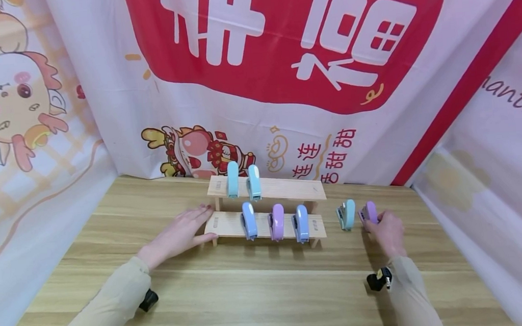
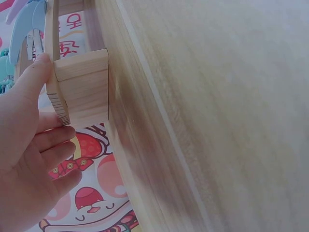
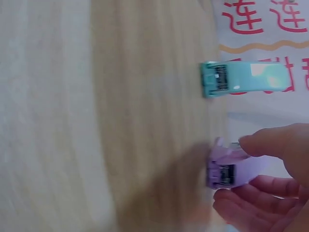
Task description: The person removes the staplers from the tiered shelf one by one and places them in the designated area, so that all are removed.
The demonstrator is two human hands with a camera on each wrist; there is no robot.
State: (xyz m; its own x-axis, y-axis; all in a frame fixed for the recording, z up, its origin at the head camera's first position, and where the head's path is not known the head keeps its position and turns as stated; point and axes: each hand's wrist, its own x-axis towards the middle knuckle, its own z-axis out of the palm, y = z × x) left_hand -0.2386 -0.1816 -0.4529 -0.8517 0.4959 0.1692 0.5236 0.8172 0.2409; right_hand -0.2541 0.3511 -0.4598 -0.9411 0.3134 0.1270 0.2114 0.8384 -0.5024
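Observation:
My left hand [image 1: 179, 234] rests at the left end of a two-step wooden rack [image 1: 229, 224], fingers extended. In the left wrist view its thumb touches the shelf board [image 2: 52, 79], other fingers by the board's end. To the rack's right, my right hand [image 1: 389, 232] pinches a purple stapler [image 1: 368, 212] between thumb and fingers, at the tabletop. Just left of it stands a teal stapler [image 1: 348, 214], untouched. Two light blue-green staplers, one [image 1: 232, 179] left of the other [image 1: 254, 182], sit on the upper step. The lower step carries a blue [image 1: 249, 220], a purple [image 1: 277, 222] and another blue stapler [image 1: 301, 223].
The rack stands toward the back of a wood-grain table [image 1: 253, 296]. A printed cloth [image 1: 282, 84] hangs close behind, with more cloth along both sides. Each wrist wears a small black device, one on the left [image 1: 149, 300], one on the right [image 1: 379, 279].

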